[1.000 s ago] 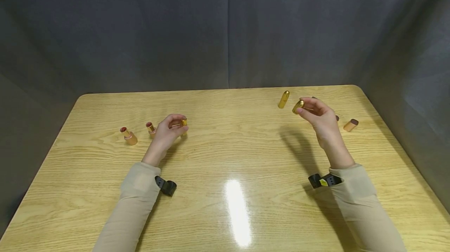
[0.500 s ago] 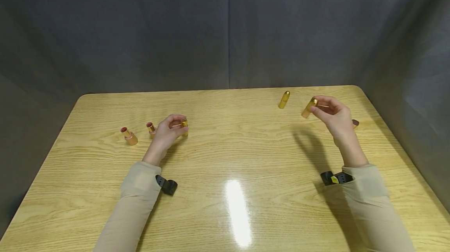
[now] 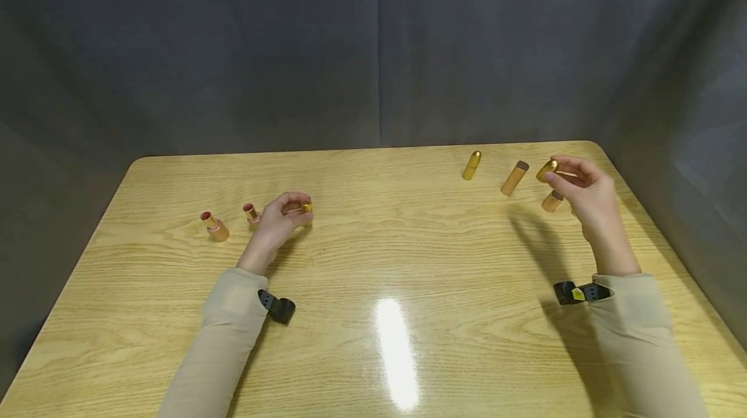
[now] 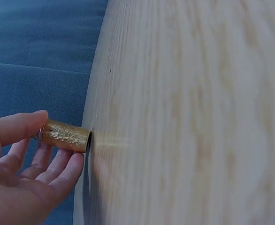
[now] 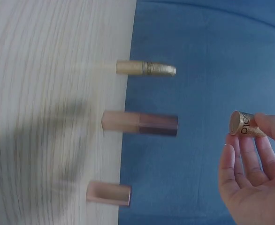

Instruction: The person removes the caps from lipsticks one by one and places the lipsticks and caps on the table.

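Note:
On the left half of the table, my left hand (image 3: pixel 279 223) pinches a gold lipstick tube (image 3: pixel 307 209) near its upper end. The left wrist view shows the textured gold tube (image 4: pixel 64 136) upright, its base at the tabletop. At the far right, my right hand (image 3: pixel 592 201) holds a round-ended gold lipstick cap (image 3: pixel 546 171) above the table between thumb and fingers. The open end of this lettered cap (image 5: pixel 243 123) faces the table in the right wrist view. Below it stands a short rose-gold piece (image 3: pixel 552 201) with a dark top, partly hidden by my hand.
Left of my left hand stand two uncapped lipsticks with red tips, one outer lipstick (image 3: pixel 216 228) and one nearer lipstick (image 3: pixel 251 212). Toward the right back are a gold lipstick (image 3: pixel 471 166) and a rose-gold tube (image 3: pixel 515 178) with a dark top. Grey curtains (image 3: pixel 373 48) surround the wooden table (image 3: pixel 373 236).
My right hand has moved to the right with the gold cap, passing the rose-gold tube, which now shows whole. The left hand and its tube have stayed nearly still.

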`<control>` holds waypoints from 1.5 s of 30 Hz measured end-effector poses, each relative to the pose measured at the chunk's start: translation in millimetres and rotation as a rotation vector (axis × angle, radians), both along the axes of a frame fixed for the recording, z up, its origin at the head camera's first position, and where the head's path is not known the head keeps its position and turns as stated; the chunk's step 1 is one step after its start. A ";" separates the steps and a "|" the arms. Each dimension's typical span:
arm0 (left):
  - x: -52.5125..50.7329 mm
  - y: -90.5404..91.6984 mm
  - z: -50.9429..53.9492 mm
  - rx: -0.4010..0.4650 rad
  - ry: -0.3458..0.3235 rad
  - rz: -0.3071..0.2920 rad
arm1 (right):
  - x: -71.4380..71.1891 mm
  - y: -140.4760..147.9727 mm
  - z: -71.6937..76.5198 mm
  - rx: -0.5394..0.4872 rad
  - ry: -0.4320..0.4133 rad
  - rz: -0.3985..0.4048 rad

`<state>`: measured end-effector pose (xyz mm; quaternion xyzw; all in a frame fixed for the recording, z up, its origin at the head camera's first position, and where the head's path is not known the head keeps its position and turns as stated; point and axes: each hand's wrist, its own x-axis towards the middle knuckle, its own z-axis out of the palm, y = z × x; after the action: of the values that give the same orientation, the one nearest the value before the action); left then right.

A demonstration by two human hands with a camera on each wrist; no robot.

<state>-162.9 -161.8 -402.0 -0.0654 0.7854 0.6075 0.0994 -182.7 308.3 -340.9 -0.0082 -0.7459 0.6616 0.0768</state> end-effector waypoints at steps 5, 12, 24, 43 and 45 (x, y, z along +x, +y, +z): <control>-0.2 -2.4 0.1 -0.002 0.006 -0.015 | 1.5 11.6 3.1 -0.053 0.026 -0.027; -1.3 -3.4 -0.3 -0.010 0.012 -0.020 | 4.0 30.4 4.8 -0.092 -0.007 -0.079; 0.2 -4.5 -1.3 0.008 0.034 -0.044 | 4.6 58.5 -1.3 -0.171 -0.029 -0.162; 2.3 -7.1 -1.0 -0.002 0.011 -0.055 | 7.3 96.4 -23.0 -0.149 -0.140 -0.279; 2.4 -7.3 -1.0 0.003 0.010 -0.054 | 6.9 99.0 -25.4 -0.145 -0.164 -0.284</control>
<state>-160.5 -169.1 -403.0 -0.0411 0.7865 0.6059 0.1119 -175.8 407.3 -366.3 -0.1727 -0.6912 0.6935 0.1076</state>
